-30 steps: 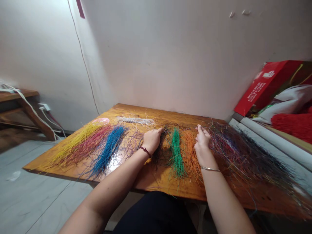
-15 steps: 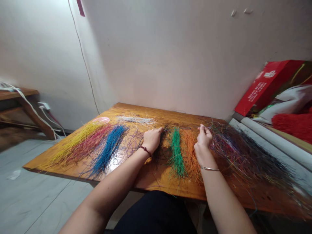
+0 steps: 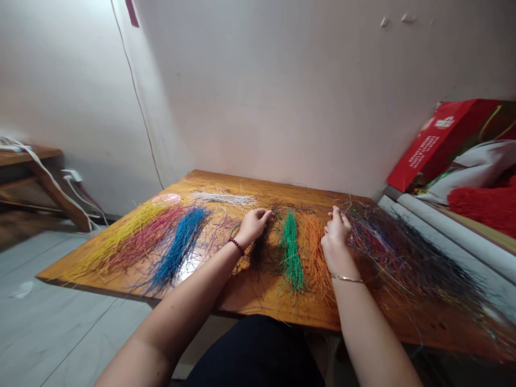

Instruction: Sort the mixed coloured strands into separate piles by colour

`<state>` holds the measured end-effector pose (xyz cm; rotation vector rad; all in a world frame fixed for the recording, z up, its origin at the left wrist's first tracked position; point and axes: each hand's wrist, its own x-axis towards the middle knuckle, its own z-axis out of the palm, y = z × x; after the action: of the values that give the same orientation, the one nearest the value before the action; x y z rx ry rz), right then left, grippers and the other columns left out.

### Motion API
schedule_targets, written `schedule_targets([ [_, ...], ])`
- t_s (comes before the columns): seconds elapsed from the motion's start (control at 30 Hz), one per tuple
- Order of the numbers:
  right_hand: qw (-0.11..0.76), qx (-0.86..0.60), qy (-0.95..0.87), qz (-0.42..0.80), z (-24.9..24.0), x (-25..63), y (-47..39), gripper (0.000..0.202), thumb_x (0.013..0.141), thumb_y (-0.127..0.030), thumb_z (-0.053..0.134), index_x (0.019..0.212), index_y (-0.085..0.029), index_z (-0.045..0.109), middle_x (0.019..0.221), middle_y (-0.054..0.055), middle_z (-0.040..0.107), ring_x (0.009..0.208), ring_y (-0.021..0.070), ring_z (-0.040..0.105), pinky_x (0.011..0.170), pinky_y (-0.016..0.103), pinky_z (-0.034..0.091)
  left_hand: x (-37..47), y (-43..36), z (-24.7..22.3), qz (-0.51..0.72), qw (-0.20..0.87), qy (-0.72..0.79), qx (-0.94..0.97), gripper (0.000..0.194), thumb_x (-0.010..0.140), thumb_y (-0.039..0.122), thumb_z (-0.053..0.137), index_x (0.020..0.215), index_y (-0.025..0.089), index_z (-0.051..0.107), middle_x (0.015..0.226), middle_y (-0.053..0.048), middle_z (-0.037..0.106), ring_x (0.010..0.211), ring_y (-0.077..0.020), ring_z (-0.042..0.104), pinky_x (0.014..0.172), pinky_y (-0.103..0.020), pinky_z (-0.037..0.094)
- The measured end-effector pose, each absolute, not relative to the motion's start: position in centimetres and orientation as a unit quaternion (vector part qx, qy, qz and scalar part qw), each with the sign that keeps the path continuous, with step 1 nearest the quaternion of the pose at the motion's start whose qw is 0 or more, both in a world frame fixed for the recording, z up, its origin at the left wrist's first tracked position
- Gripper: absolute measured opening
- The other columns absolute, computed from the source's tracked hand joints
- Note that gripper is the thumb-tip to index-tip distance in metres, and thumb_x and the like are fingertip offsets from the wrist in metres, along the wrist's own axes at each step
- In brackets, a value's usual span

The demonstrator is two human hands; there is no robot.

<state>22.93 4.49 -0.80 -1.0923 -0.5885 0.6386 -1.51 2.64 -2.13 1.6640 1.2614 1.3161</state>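
Observation:
My left hand [image 3: 253,226] is over a bundle of black strands [image 3: 260,250], thumb and fingertips pinched together. Whatever lies between those fingertips is too small to make out. My right hand [image 3: 337,228] is raised between the orange strands [image 3: 316,250] and a tangled pile of mixed dark, red and purple strands [image 3: 374,239]. Its fingers are curled, and a thin pale strand seems to stick out at the fingertips. Between my hands lies a bundle of green strands [image 3: 292,252]. All these strands look like thin coloured wires.
On the wooden table [image 3: 258,309], blue strands [image 3: 179,250], pink-red strands [image 3: 149,242] and yellow strands [image 3: 121,236] lie to the left. White strands [image 3: 226,199] lie at the back. A red box [image 3: 427,142] and red fluffy material [image 3: 484,209] stand at the right.
My left hand has turned slightly and drawn back a little from the black strands, its thumb now showing. My right hand has barely moved; its fingers have shifted slightly.

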Motion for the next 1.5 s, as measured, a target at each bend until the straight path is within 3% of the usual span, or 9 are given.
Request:
schedule_targets([
  [0.2, 0.778, -0.472, -0.264, 0.318, -1.0, 22.5, 4.4, 0.039, 0.074, -0.048, 0.071, 0.098, -0.018, 0.067, 0.068, -0.006, 0.053, 0.041, 0.0019, 0.027, 0.036, 0.019, 0.019, -1.3, 2.9, -2.0, 0.565, 0.355, 0.463, 0.583, 0.032, 0.089, 0.042, 0.055, 0.087, 0.014, 0.071, 0.086, -0.009, 0.072, 0.074, -0.0162, 0.063, 0.07, -0.024, 0.046],
  [0.43, 0.776, -0.471, -0.261, 0.33, -0.9, 22.4, 4.3, 0.037, 0.075, -0.045, 0.071, 0.1, -0.017, 0.068, 0.066, -0.006, 0.052, 0.041, 0.0017, 0.027, 0.035, 0.018, 0.019, -1.8, 3.4, -2.4, 0.565, 0.312, 0.506, 0.572, 0.036, 0.088, 0.046, 0.055, 0.084, 0.014, 0.072, 0.08, -0.007, 0.071, 0.076, -0.0184, 0.064, 0.071, -0.026, 0.045],
  [0.83, 0.747, -0.483, -0.3, 0.344, -1.7, 22.3, 4.9, 0.046, 0.072, -0.049, 0.073, 0.105, -0.018, 0.067, 0.071, -0.005, 0.056, 0.041, 0.0012, 0.029, 0.035, 0.017, 0.019, -2.1, 3.5, -2.4, 0.622, 0.312, 0.492, 0.524, 0.034, 0.09, 0.044, 0.053, 0.089, 0.015, 0.07, 0.083, -0.008, 0.069, 0.079, -0.0171, 0.064, 0.065, -0.022, 0.044],
  [1.13, 0.738, -0.486, -0.301, 0.358, -1.4, 22.0, 4.7, 0.04, 0.072, -0.046, 0.074, 0.095, -0.017, 0.06, 0.071, -0.004, 0.059, 0.039, 0.0007, 0.028, 0.036, 0.017, 0.019, -1.9, 2.5, -0.8, 0.677, 0.337, 0.473, 0.451, 0.03, 0.092, 0.039, 0.053, 0.094, 0.012, 0.067, 0.08, -0.007, 0.066, 0.059, -0.0104, 0.053, 0.054, -0.02, 0.039],
  [1.27, 0.729, -0.475, -0.305, 0.387, -1.0, 21.7, 4.5, 0.034, 0.075, -0.042, 0.072, 0.092, -0.018, 0.056, 0.07, -0.004, 0.058, 0.038, 0.0004, 0.026, 0.035, 0.017, 0.017, -1.9, 2.4, -0.7, 0.69, 0.324, 0.468, 0.446, 0.031, 0.092, 0.041, 0.054, 0.093, 0.013, 0.067, 0.08, -0.008, 0.066, 0.064, -0.0122, 0.056, 0.056, -0.021, 0.04],
  [1.5, 0.76, -0.455, -0.266, 0.38, -0.3, 21.4, 4.0, 0.033, 0.081, -0.052, 0.057, 0.088, -0.022, 0.044, 0.076, -0.005, 0.055, 0.04, 0.0019, 0.034, 0.034, 0.016, 0.021, -2.4, 2.8, -0.7, 0.744, 0.308, 0.432, 0.407, 0.028, 0.091, 0.038, 0.056, 0.091, 0.013, 0.067, 0.088, -0.01, 0.067, 0.077, -0.0141, 0.062, 0.058, -0.02, 0.042],
])
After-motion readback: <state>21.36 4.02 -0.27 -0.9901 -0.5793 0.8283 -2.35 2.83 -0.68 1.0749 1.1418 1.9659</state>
